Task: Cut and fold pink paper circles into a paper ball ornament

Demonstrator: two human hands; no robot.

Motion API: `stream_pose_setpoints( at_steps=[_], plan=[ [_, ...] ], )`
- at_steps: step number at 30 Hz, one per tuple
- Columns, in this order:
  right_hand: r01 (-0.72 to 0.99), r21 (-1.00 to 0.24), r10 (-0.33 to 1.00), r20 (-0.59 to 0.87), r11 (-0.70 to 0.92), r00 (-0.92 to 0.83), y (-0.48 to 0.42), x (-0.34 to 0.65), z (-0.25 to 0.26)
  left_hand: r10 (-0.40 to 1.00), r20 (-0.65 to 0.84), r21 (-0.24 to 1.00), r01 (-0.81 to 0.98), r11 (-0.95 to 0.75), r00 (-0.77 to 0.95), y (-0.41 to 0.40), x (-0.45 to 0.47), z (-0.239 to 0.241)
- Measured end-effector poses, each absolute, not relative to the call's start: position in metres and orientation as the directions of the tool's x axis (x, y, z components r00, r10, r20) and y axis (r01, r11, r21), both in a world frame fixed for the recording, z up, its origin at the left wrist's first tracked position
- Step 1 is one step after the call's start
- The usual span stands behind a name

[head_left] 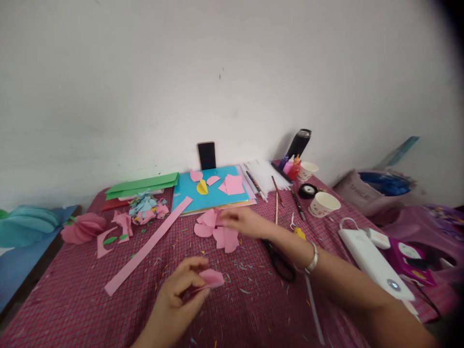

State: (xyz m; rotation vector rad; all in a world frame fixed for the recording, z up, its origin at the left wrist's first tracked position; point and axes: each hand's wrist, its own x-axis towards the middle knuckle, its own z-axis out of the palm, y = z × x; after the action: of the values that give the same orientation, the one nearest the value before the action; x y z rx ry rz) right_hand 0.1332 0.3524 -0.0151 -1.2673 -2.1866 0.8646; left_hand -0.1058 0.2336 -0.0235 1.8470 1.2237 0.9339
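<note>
My left hand [183, 292] is closed, pinching a small folded pink paper piece [212, 278] between thumb and fingers above the table. My right hand [241, 221] reaches over a loose pile of pink paper cutouts [205, 230] with rounded edges. Its fingertips are blurred at the pile, so whether they grip a cutout does not show. More pink cutouts [226, 239] lie just under that hand. Beneath the right forearm lies a pair of dark-handled scissors [282, 266]. Left of the pile, a long pink paper strip [148, 246] runs diagonally.
A blue sheet [186, 186] bears pink and yellow cutouts. Paper scraps [143, 205] and a pink paper pumpkin [84, 228] are on the left. Paper cups [324, 205], black tape [308, 190], a glue gun [299, 233] and a white power bank [373, 261] stand or lie rightward.
</note>
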Motion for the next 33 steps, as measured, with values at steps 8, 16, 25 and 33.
stream_pose_setpoints(
  at_steps=[8,16,25,33],
  plan=[
    [0.838,-0.477,0.958,0.228,0.265,-0.173,0.487,0.184,-0.029,0.887,0.017,0.841,0.473,-0.262,0.462,0.237,-0.117,-0.067],
    [0.847,-0.434,0.95,0.192,0.307,-0.246,0.506,0.177,-0.045,0.976,0.212,0.652,0.737,-0.179,0.049,0.393,-0.128,0.005],
    [0.76,-0.426,0.866,0.337,0.491,-0.371,0.442,0.189,-0.011,0.997,0.047,0.73,0.683,0.01,-0.065,0.559,-0.088,-0.012],
    [0.295,-0.907,0.944,0.238,0.301,-0.231,0.346,0.172,-0.008,0.99,0.129,0.895,0.425,-0.138,0.05,0.411,-0.098,0.023]
  ],
)
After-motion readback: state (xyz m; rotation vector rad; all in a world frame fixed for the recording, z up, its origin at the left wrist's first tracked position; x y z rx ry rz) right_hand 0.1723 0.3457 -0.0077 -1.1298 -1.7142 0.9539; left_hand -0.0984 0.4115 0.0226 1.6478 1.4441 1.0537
